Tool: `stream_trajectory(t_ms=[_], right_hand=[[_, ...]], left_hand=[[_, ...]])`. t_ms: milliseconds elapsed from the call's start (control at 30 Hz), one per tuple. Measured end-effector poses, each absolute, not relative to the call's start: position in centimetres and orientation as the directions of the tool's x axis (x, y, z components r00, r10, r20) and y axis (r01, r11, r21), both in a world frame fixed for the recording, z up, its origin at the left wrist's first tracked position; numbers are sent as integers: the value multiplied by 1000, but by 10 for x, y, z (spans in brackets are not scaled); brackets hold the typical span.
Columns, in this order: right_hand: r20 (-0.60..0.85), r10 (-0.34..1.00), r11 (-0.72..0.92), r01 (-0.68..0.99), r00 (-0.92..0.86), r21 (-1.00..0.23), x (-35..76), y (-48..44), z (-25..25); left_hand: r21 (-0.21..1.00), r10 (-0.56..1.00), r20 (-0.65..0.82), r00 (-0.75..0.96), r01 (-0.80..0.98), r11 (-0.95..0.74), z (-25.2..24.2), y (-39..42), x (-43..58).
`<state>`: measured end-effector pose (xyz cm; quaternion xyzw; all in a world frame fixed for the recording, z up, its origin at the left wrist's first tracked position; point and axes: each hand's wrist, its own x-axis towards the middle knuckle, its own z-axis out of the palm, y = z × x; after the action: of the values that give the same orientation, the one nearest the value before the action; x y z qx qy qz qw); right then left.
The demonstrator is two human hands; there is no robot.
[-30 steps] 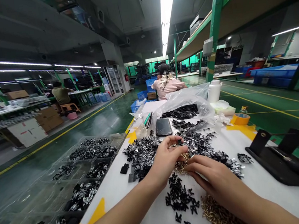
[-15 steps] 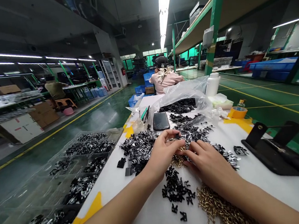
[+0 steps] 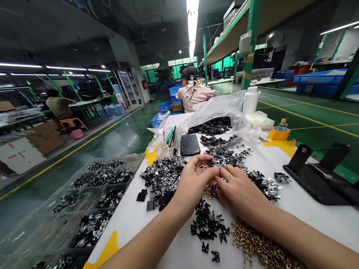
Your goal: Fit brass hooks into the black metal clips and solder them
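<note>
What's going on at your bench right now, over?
Left hand and right hand meeting over black-and-silver clips. Fingers hide any held piece. Gold chain lying below.

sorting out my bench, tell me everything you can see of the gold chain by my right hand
The heap of gold-coloured chain is fine, brass-looking metal links, loosely tangled and running out of view at the bottom, a few strands trailing left. It lies on the white table top, below the right hand and beside black pieces. A small tuft of similar chain sits beside the left hand; whether it joins the heap cannot be told.
</note>
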<state>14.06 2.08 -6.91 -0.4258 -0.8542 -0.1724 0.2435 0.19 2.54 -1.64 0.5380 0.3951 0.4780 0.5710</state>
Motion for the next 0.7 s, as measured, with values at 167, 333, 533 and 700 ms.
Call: stream_trajectory(t_ms=[167,333,533,700], right_hand=[[550,633,616,785,-545,69,144,22,-67],[536,637,634,772,-554,45,144,22,-70],[531,656,643,765,-536,-23,145,18,-64],[566,661,698,681,-493,-222,153,11,-47]], left_hand=[[994,976,53,212,-110,-30,-15,24,2],[994,974,59,220,-103,-37,-15,25,0],[994,971,53,232,-110,-27,-14,24,0],[992,975,37,220,-128,-9,-13,27,0]])
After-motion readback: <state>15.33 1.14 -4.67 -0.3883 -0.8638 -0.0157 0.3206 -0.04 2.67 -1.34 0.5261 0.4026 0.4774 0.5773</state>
